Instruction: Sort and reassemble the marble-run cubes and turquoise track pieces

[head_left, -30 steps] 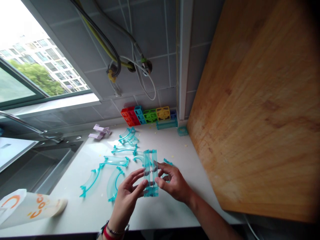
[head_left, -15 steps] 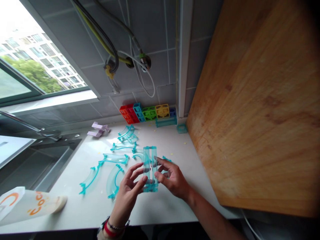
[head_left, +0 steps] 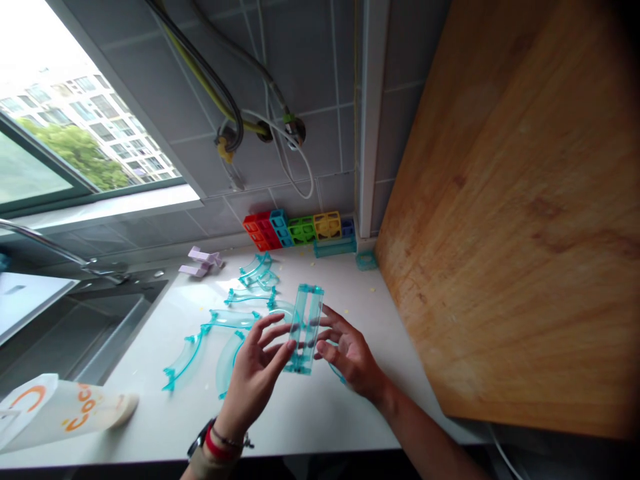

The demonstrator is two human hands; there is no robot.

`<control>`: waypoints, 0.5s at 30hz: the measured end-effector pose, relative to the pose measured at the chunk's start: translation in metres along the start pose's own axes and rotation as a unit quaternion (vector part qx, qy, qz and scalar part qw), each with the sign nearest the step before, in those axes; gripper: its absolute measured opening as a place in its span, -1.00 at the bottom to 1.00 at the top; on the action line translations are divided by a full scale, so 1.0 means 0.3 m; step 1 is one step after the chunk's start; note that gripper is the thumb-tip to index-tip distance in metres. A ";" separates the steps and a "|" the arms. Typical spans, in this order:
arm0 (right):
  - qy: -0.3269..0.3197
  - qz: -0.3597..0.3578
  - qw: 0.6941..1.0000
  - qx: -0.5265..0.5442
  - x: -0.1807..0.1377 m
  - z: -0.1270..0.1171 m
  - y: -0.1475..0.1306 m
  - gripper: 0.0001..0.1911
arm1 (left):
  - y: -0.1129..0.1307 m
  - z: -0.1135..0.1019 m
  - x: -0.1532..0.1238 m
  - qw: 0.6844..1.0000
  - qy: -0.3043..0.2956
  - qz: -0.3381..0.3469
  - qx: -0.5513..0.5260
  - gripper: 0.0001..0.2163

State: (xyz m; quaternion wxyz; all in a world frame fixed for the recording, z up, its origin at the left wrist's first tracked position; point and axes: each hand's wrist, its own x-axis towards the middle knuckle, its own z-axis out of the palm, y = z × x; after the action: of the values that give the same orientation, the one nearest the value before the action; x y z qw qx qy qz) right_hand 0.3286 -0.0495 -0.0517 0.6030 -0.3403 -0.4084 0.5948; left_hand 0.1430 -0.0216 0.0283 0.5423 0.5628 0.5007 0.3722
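A clear teal straight track piece (head_left: 307,330), long with a slot down its middle, is raised over the white counter between both hands. My left hand (head_left: 260,357) grips its left edge, thumb in front and fingers behind. On the piece's right edge, my right hand (head_left: 350,350) holds with fingertips behind and the thumb close to the side. Left of the hands lie several curved teal track pieces, among them an S-shaped one (head_left: 186,357) and a wavy one (head_left: 233,319). Another curved piece (head_left: 231,357) is partly covered by my left hand.
Coloured plastic blocks (head_left: 302,231) line the wall. Lilac parts (head_left: 201,262) lie near the sink (head_left: 115,313). A drink cup (head_left: 75,413) lies on its side at front left. A large wooden board (head_left: 515,233) leans at the right.
The track piece has tilted, its top leaning to the right, and has shifted slightly right. Both hands still hold it. The view has shifted a little.
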 end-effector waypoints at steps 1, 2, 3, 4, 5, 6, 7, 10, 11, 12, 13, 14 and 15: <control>-0.003 -0.003 1.000 0.010 0.001 0.000 0.001 -0.26 | 0.020 -0.001 0.027 0.999 -0.007 0.022 0.028 -0.55; -0.005 -0.005 1.000 0.014 0.002 0.001 0.001 -0.27 | 0.039 -0.001 0.054 0.997 -0.019 0.043 0.061 -0.60; -0.007 -0.007 1.000 0.016 0.003 0.001 0.000 -0.29 | 0.056 0.002 0.081 0.993 -0.032 0.062 0.097 -0.65; -0.005 -0.011 1.000 0.015 0.004 0.002 -0.001 -0.33 | 0.070 0.007 0.105 0.987 -0.045 0.079 0.130 -0.67; -0.001 -0.017 1.000 0.012 0.005 0.002 -0.003 -0.37 | 0.081 0.015 0.125 0.981 -0.057 0.092 0.160 -0.68; 0.005 -0.022 1.000 0.008 0.006 0.002 -0.005 -0.41 | 0.089 0.024 0.141 0.975 -0.067 0.100 0.187 -0.67; 0.012 -0.029 1.000 0.003 0.007 0.001 -0.007 -0.44 | 0.096 0.035 0.155 0.969 -0.075 0.106 0.209 -0.65; 0.042 -0.043 0.998 -0.024 0.011 -0.006 -0.015 -0.52 | 0.116 0.060 0.190 0.946 -0.099 0.139 0.274 -0.56; 0.056 -0.045 0.997 -0.033 0.012 -0.008 -0.017 -0.55 | 0.123 0.065 0.204 0.937 -0.109 0.158 0.291 -0.52; 0.070 -0.047 0.996 -0.040 0.012 -0.009 -0.020 -0.56 | 0.129 0.068 0.222 0.929 -0.120 0.175 0.302 -0.48; 0.082 -0.047 0.994 -0.045 0.013 -0.011 -0.022 -0.57 | 0.133 0.070 0.243 0.926 -0.128 0.182 0.304 -0.47; 0.092 -0.047 0.994 -0.047 0.014 -0.011 -0.023 -0.57 | 0.135 0.070 0.268 0.929 -0.133 0.176 0.298 -0.48; 0.097 -0.047 0.993 -0.046 0.015 -0.011 -0.024 -0.56 | 0.133 0.071 0.296 0.935 -0.133 0.161 0.286 -0.51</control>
State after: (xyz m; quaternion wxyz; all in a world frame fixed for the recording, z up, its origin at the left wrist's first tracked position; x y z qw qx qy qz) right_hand 0.3345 -0.0453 -0.0461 0.6507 -0.4042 -0.3900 0.5110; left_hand 0.1895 0.0628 0.0535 0.3535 0.8114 0.4119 0.2170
